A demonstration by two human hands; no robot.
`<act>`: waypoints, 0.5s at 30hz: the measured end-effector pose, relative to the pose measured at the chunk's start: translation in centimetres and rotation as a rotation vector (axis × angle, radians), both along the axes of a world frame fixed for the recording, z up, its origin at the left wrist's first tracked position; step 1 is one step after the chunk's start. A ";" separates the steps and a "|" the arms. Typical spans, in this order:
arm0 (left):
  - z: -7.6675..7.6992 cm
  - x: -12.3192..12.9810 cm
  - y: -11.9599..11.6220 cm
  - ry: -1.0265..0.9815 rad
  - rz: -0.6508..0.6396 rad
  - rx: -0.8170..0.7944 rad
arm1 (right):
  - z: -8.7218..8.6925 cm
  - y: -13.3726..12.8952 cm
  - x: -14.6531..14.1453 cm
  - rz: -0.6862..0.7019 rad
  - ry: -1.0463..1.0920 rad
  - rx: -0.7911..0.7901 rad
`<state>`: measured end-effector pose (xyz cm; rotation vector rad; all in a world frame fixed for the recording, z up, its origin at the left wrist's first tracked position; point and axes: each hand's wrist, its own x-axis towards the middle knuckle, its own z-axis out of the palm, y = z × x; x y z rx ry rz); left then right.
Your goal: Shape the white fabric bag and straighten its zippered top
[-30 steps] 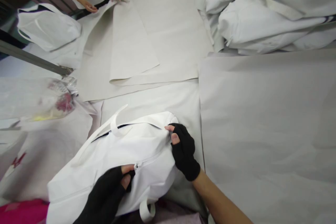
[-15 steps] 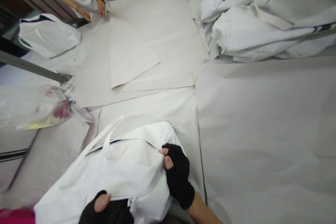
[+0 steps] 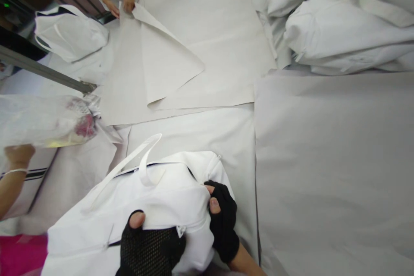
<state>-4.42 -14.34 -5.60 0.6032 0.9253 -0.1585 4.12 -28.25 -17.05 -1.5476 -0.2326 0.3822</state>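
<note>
A white bag (image 3: pixel 174 202) with long white handles (image 3: pixel 129 159) lies on the table in front of me, its top zip partly parted to show a dark gap. My right hand (image 3: pixel 223 220), in a black fingerless glove, pinches the bag's right end beside the zip; what lies between the fingertips is too small to make out. My left hand (image 3: pixel 152 246), in a black mesh fingerless glove, grips the near side of the bag, thumb up over a side zip. Its fingertips are hidden. A zip pull (image 3: pixel 180 230) hangs just beside it.
Large pale sheets (image 3: pixel 220 51) cover the far table, where a co-worker's hands (image 3: pixel 124 6) hold a corner. White bags (image 3: pixel 336 30) are piled far right. Another white bag (image 3: pixel 71 34) stands far left. A second hand (image 3: pixel 19 155) reaches in beside a clear plastic bag (image 3: pixel 39 120).
My left hand has moved right and up along the bag's side. The gap near my right hand looks wider. A person's hand has appeared at the left, and the co-worker's sheet corner is lifted.
</note>
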 end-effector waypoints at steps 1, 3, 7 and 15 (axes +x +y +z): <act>0.1 0.4 -0.1 -0.025 0.031 -0.064 | -0.1 0.1 0.0 0.000 -0.012 0.003; 0.9 1.0 -0.1 -0.024 0.045 -0.136 | -0.2 0.1 0.0 0.006 -0.042 0.002; 4.1 -0.3 -0.1 0.095 -0.058 -0.080 | -0.3 0.1 -0.3 0.014 -0.123 -0.027; 5.0 -4.1 -1.4 0.178 -0.555 0.965 | 1.5 -0.2 -1.4 0.004 -0.302 -0.208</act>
